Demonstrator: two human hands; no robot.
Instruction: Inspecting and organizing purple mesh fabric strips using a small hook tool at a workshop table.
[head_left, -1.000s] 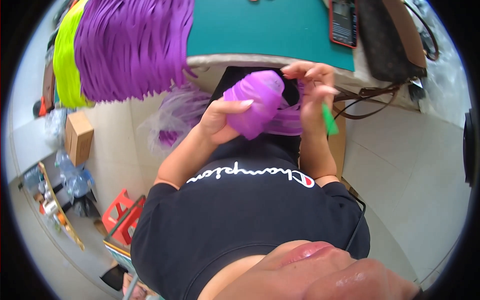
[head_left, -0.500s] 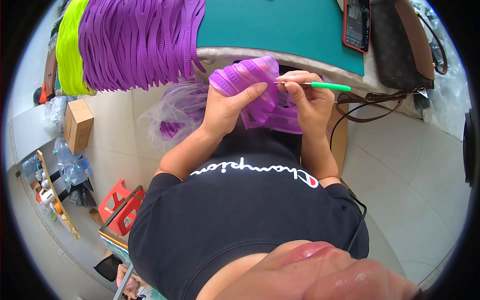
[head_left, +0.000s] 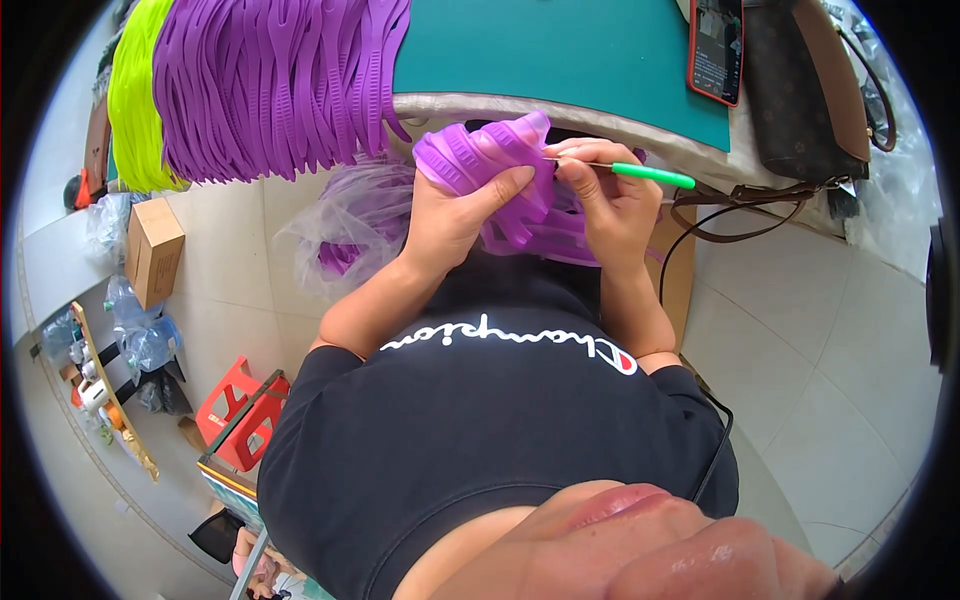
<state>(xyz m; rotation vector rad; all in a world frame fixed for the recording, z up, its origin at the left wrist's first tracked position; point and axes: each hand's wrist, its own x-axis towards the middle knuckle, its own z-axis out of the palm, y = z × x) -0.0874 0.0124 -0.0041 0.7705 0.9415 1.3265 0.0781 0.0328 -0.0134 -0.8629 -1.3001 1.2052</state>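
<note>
My left hand (head_left: 452, 215) is closed round a folded bundle of glossy purple rubber (head_left: 468, 160) with ridged bands, its thumb pressed on top. In my right hand (head_left: 612, 205) is a thin metal pick with a green handle (head_left: 653, 176), pinched between thumb and fingers and pointing left. The pick's tip meets the right side of the purple rubber; the exact contact is too small to make out. More purple rubber (head_left: 560, 235) hangs below both hands, over my lap.
Rows of purple straps (head_left: 280, 85) and yellow-green straps (head_left: 135, 100) hang over the left edge of the green-topped table (head_left: 550, 60). A phone (head_left: 715, 50) and brown bag (head_left: 810, 90) lie at the right. A clear plastic bag (head_left: 350, 225) of purple pieces sits below; a red stool (head_left: 240, 415) stands left.
Both hands have shifted slightly left with the purple rubber and the pick. The pick's green handle now tilts a little more downward at its right end. Both grips are unchanged.
</note>
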